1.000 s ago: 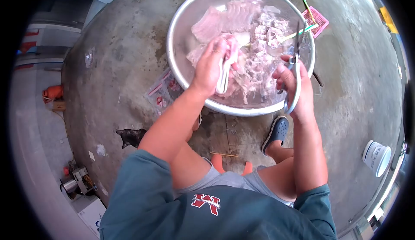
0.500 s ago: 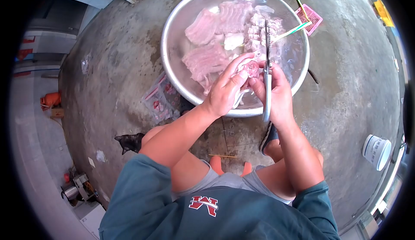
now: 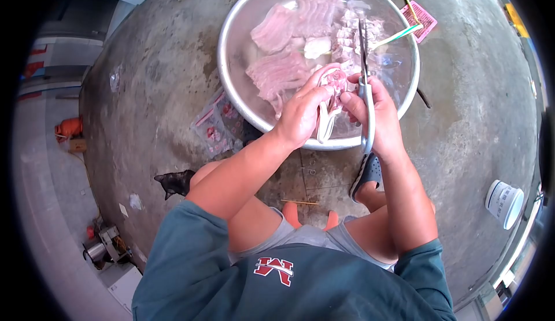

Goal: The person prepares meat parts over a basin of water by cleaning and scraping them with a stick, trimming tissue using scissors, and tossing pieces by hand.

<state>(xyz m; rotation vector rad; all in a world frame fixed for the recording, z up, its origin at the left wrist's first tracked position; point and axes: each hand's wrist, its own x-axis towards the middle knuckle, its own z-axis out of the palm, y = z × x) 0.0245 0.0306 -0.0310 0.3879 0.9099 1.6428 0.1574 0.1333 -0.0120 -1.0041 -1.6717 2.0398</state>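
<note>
Raw meat [image 3: 334, 80], likely soft, slippery, best edge-pinched: grasped by my left hand [image 3: 299, 117]. Scissors [image 3: 368, 108], blades toward twelve o'clock: gripped by my right hand [image 3: 386, 118].

My left forearm [image 3: 248, 168] is angling toward two o'clock and my right forearm [image 3: 408, 196] toward eleven, as my left hand [image 3: 302, 113] is curling inward and my right hand [image 3: 378, 113] is gripping just beside it, both thumbs [image 3: 354, 103] facing inward.
</note>
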